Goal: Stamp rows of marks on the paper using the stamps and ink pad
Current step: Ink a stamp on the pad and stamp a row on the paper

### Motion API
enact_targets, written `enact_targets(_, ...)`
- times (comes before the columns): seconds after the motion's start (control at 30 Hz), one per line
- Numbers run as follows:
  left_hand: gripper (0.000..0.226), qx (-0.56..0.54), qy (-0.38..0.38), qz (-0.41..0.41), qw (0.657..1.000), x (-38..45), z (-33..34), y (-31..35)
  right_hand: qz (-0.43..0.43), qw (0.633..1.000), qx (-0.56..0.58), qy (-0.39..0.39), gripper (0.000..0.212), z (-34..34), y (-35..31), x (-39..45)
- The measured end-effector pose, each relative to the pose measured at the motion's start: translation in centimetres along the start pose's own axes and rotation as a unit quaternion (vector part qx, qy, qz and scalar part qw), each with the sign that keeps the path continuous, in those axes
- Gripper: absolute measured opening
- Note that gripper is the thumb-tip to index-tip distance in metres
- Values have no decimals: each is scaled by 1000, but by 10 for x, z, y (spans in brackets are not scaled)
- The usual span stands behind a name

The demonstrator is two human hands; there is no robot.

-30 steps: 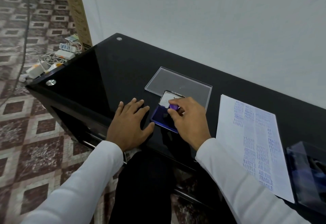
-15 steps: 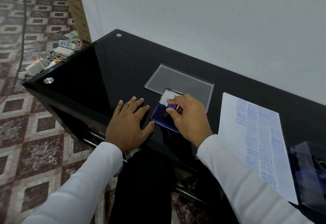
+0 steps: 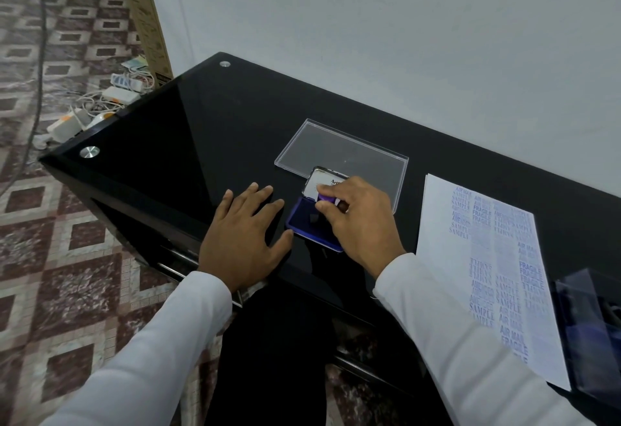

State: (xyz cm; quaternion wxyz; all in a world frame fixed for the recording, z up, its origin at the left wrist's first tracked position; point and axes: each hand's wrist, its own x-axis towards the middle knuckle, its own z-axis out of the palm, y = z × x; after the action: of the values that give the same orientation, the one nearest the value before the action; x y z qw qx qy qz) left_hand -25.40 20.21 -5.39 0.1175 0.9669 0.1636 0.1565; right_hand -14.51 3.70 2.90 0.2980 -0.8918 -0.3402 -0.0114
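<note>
Lots of blue marks already on the paper [image 3: 484, 274]: rows of words like SAMPLE, FRAGILE and AIR MAIL, running from the far end to the near end, some of them upside down. Only a few white gaps left, mostly down the left edge and in a patch near the middle, so probably most of the stamping done and just a little room left to fill. Right now, inking time, not stamping time. Paper lying flat on the black table [image 3: 188, 130], off to the right, well apart from the hands. Ink pad [image 3: 311, 222] open near the front edge of the table, blue inside, with its white lid [image 3: 319, 183] flipped up at the back. Just behind it, a flat clear plastic cover [image 3: 339, 153]. At the far right edge, a dark see-through box [image 3: 591, 331], too blurry to tell what is in it. Right hand [image 3: 361, 220] over the ink pad, fingers curled and pinching a small purple stamp [image 3: 326, 198] between thumb and fingertips, stamp right at the pad; touching the ink or just above it, hard to tell. Left hand [image 3: 245, 237] flat on the table just left of the ink pad, fingers straight and spread out, thumb tip close to the pad's corner, holding nothing.
</note>
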Motion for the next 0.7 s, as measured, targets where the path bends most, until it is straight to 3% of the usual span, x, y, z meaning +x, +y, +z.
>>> enact_targets(0.37,67,18,-15,-5,1000,2,2,-2,-17,1000,22,0,22,-5,0,-4)
enact_targets(0.7,69,5,-9,-5,1000,0,-2,1,-17,1000,-11,-11,34,0,2,1)
